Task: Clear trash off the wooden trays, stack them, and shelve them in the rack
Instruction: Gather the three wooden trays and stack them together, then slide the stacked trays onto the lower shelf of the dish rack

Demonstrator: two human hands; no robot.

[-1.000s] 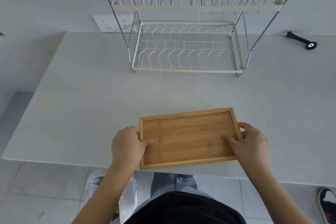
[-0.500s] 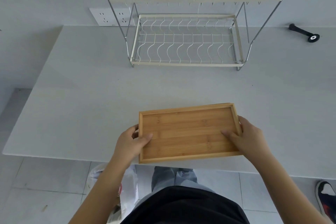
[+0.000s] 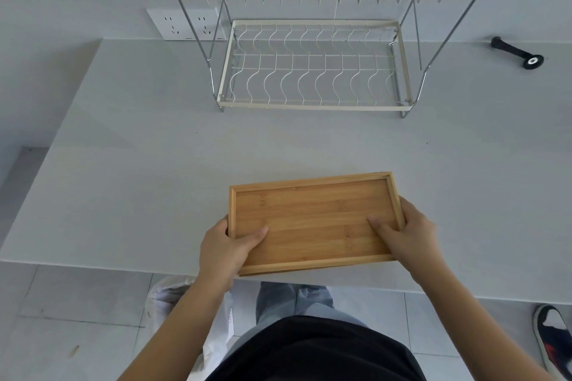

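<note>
Both hands are on the wooden tray (image 3: pixel 312 219) at the near edge of the pale bench (image 3: pixel 123 164). The left hand (image 3: pixel 224 246) has its grip clenched on the tray's left short side, thumb lying inside on the tray floor and fingers curled under the rim. The right hand (image 3: pixel 405 233) grasps the right short side the same way, thumb pressed down on the inner surface. The tray sits slightly skewed, its near long edge at the bench's front edge; I cannot tell whether it is resting on the bench or held just above it. Its inside is bare bamboo. Well beyond it, toward the wall, stands the two-tier wire rack (image 3: pixel 312 68), its lower shelf of wavy white wires open to view. A small black tool (image 3: pixel 517 52) lies far off to the right on the bench. Down on the tiled floor, a white plastic bag (image 3: pixel 173 294) sits beside the person's left arm
</note>
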